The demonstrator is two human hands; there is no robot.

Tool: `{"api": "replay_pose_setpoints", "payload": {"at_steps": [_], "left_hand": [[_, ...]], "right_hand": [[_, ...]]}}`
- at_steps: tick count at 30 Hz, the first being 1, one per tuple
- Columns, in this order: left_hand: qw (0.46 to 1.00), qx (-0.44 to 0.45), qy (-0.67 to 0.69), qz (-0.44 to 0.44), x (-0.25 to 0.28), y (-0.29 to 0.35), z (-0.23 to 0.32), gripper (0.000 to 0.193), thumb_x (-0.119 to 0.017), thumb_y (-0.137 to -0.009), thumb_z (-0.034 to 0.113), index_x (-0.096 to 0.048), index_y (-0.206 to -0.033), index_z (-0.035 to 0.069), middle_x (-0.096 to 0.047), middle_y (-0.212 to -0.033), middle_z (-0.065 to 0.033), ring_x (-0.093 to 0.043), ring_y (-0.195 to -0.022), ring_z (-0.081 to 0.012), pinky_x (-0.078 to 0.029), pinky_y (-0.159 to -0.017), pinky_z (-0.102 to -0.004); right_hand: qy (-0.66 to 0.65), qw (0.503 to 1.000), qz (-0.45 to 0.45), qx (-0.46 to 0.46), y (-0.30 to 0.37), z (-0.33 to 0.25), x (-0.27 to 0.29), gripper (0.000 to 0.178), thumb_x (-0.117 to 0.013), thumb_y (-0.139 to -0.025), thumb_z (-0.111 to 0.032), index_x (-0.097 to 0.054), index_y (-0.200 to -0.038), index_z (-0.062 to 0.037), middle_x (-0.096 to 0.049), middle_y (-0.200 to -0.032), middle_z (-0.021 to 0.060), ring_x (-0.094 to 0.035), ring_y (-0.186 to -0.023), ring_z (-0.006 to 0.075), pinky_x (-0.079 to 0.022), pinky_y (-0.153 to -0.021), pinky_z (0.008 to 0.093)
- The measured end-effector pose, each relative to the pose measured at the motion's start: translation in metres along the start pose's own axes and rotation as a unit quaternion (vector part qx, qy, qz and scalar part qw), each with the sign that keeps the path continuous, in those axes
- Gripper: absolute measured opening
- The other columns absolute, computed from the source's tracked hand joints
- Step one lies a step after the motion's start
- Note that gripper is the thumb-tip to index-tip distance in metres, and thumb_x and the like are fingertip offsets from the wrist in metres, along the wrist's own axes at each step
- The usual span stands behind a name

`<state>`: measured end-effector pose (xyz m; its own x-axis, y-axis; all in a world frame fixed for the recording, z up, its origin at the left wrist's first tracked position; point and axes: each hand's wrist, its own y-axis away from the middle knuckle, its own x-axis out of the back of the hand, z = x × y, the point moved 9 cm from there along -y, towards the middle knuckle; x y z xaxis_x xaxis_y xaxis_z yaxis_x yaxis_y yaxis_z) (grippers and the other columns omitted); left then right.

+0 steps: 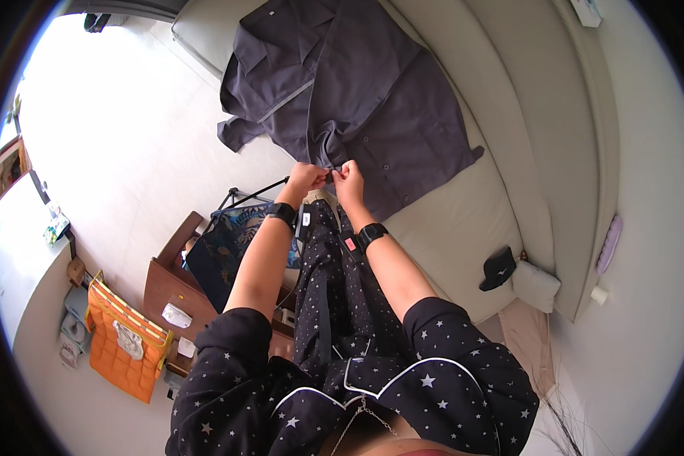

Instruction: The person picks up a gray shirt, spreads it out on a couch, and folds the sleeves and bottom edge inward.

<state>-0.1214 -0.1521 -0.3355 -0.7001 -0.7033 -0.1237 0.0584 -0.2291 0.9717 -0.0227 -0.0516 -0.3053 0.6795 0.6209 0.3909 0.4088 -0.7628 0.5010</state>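
A dark grey button-front shirt (399, 99) lies spread on a beige sofa, its collar at the far end. My left hand (307, 177) is closed on a bunched part of the shirt at its near edge. Close beside it, my right hand (349, 181) pinches the same bunched cloth, fingertips almost meeting the left ones. Which part of the shirt is between the fingers is too small to make out. Several buttons show on the cloth to the right of my hands. One sleeve end hangs over the sofa's left edge.
The beige sofa (433, 235) curves along the right, with a black cap (498, 268) and a small cushion (536, 286) on it. At left stand a brown cabinet (167, 285), a blue patterned folding seat (239, 235) and an orange padded cushion (121, 368).
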Motion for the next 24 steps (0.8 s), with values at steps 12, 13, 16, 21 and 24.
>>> {"api": "replay_pose_setpoints", "payload": {"at_steps": [12, 13, 16, 21, 24], "left_hand": [[0.949, -0.163, -0.226, 0.149, 0.034, -0.02, 0.0, 0.047, -0.071, -0.071, 0.036, -0.062, -0.094, -0.004, -0.064, -0.079, -0.0097, -0.059, -0.071, -0.0156, -0.045, -0.062, -0.0259], [0.952, -0.161, -0.236, 0.111, 0.034, -0.023, -0.006, 0.045, -0.071, -0.071, 0.034, -0.061, -0.093, -0.004, -0.063, -0.079, -0.0087, -0.058, -0.071, -0.0143, -0.045, -0.063, -0.0262], [0.961, -0.193, -0.191, 0.05, 0.033, -0.027, -0.015, 0.032, -0.068, -0.073, 0.023, -0.06, -0.088, -0.004, -0.059, -0.073, -0.0045, -0.052, -0.065, -0.0123, -0.043, -0.06, -0.028], [0.945, -0.222, -0.204, 0.128, 0.078, -0.044, -0.017, 0.024, -0.061, -0.072, 0.016, -0.056, -0.084, -0.004, -0.058, -0.069, -0.0103, -0.056, -0.065, -0.0193, -0.044, -0.062, -0.0305], [0.902, -0.258, -0.257, 0.234, 0.079, -0.034, -0.007, 0.025, -0.062, -0.073, 0.017, -0.051, -0.087, -0.001, -0.06, -0.075, -0.0177, -0.058, -0.071, -0.0324, -0.045, -0.067, -0.0371]], "right_hand": [[-0.209, 0.874, -0.114, -0.423, 0.029, 0.054, -0.02, 0.035, -0.063, -0.083, -0.024, -0.049, -0.103, 0.0013, -0.062, -0.081, 0.0132, -0.063, -0.067, 0.0215, -0.054, -0.057, 0.0302], [-0.14, 0.911, -0.044, -0.386, 0.024, 0.052, -0.009, 0.03, -0.064, -0.082, -0.024, -0.052, -0.098, -0.0011, -0.062, -0.078, 0.0108, -0.062, -0.065, 0.0193, -0.053, -0.055, 0.0293], [-0.043, 0.945, -0.049, -0.32, 0.012, 0.047, -0.002, 0.025, -0.066, -0.08, -0.024, -0.056, -0.091, -0.0044, -0.061, -0.074, 0.0068, -0.059, -0.061, 0.016, -0.053, -0.054, 0.0282], [0.085, 0.897, -0.263, -0.344, 0.008, 0.049, -0.036, 0.019, -0.067, -0.077, -0.021, -0.06, -0.085, -0.005, -0.062, -0.073, 0.0044, -0.059, -0.061, 0.0142, -0.052, -0.052, 0.031], [0.228, 0.878, -0.234, -0.349, -0.014, 0.051, -0.019, 0.021, -0.066, -0.076, -0.023, -0.06, -0.086, -0.0057, -0.063, -0.075, 0.0061, -0.061, -0.064, 0.0142, -0.051, -0.055, 0.0307]]}}
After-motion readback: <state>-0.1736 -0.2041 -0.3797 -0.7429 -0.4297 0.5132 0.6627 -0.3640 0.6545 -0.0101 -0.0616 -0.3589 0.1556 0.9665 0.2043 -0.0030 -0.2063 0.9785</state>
